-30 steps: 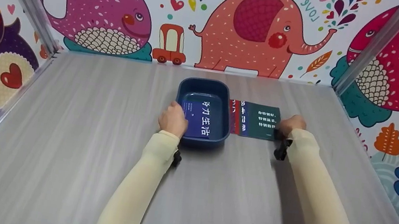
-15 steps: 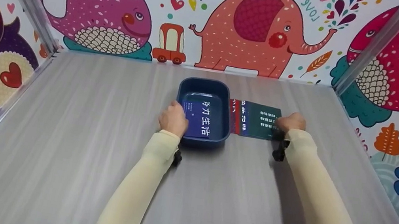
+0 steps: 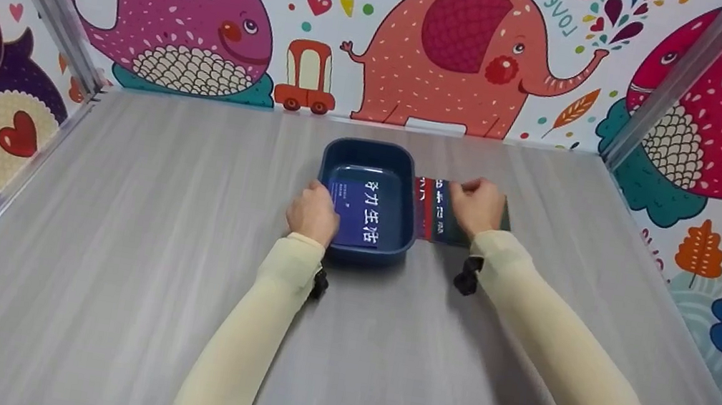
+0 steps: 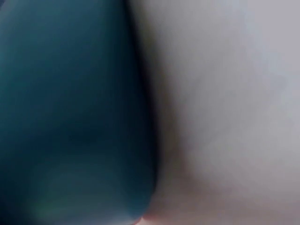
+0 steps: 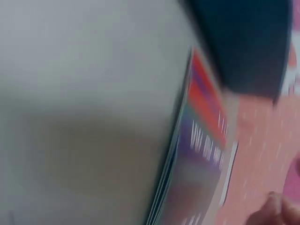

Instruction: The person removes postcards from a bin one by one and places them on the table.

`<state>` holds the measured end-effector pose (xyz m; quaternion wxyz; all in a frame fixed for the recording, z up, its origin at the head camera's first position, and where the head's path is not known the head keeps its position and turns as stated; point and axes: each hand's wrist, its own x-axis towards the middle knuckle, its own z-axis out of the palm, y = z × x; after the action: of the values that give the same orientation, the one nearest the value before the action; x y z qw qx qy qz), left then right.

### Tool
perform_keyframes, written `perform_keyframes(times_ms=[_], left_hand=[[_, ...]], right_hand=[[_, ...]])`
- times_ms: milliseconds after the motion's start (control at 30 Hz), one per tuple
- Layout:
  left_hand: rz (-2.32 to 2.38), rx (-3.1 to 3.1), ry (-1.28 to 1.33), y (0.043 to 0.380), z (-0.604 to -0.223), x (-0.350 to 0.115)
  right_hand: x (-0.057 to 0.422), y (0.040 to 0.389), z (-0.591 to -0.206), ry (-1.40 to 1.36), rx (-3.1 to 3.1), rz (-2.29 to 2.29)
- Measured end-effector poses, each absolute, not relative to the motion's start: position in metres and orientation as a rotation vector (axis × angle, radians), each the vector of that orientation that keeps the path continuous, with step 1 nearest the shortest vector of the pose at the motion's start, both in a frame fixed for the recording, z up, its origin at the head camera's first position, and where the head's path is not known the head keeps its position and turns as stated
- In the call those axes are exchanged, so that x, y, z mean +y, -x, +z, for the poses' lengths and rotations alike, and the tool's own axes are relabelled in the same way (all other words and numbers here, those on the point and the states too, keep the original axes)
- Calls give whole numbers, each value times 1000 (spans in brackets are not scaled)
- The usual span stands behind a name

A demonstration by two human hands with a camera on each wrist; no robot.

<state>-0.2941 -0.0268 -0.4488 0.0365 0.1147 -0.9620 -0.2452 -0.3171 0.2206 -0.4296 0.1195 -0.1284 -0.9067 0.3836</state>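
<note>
A dark blue plastic bin [image 3: 359,257] stands at the middle back of the table, and a blue booklet [image 3: 359,213] with white characters lies inside it. My left hand [image 3: 313,214] grips the bin's left rim. In the left wrist view the bin's wall [image 4: 79,108] fills the left side. Right of the bin lies a fanned stack of thin booklets [image 3: 433,228], red, purple and dark green, close to its wall. My right hand [image 3: 478,207] is above this stack with fingers bent, covering part of it. In the right wrist view the blurred fingertips [image 5: 274,211] appear apart from the booklets [image 5: 199,154].
The grey wood-look table [image 3: 164,258] is bounded by a cartoon-printed back wall [image 3: 333,10] and side walls. Metal posts stand at the back left corner [image 3: 57,17] and the back right corner [image 3: 668,92].
My right hand has moved left from the stack's right end to above its middle. The left hand, the bin and the booklet in it stay in place.
</note>
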Motion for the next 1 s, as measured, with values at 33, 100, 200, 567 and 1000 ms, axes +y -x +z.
perform_keyframes(times_ms=[33,100,200,567,1000], left_hand=[[-751,-2952,-349,294,-449,-27],[-752,-2950,-351,294,-449,-26],[-755,-2956,-349,295,-449,-26],[-749,-2961,-320,294,-450,-26],[-732,-2904,-297,292,-452,-27]], right_hand=[[213,316,-430,324,-2621,1126],[194,310,-429,186,-2575,1134],[167,299,-429,-53,-2573,1102],[112,282,-426,-265,-3244,663],[101,308,-436,-52,-3362,709]])
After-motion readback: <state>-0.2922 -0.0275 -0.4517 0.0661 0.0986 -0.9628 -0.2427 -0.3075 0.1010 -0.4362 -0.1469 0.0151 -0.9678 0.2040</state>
